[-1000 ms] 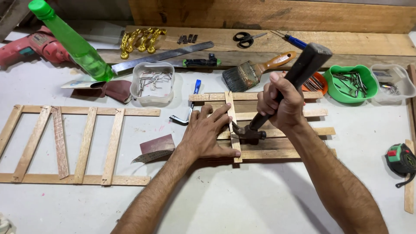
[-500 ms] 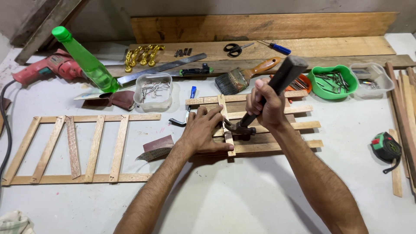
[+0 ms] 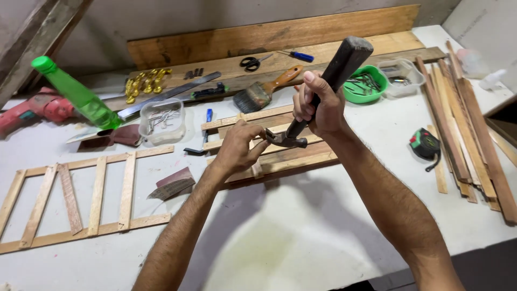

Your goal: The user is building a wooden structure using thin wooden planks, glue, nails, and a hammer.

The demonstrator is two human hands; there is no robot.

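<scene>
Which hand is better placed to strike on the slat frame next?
Right. The right hand grips the hammer raised above the wooden slat frame, while the left hand rests on the slats, apparently steadying them.

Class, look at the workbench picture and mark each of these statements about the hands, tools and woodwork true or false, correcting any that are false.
1. The right hand grips a hammer by its dark handle. True.
2. The left hand holds the paintbrush. False: the paintbrush lies untouched on the boards behind; the left hand rests on the wooden slat frame near the hammer's head.
3. A green plastic bottle stands out at the left of the table. True.
4. The tape measure sits to the left of the ladder-like frame. False: the tape measure lies on the right, beside the loose slats.
5. Scissors lie on the far plank. True.
</scene>
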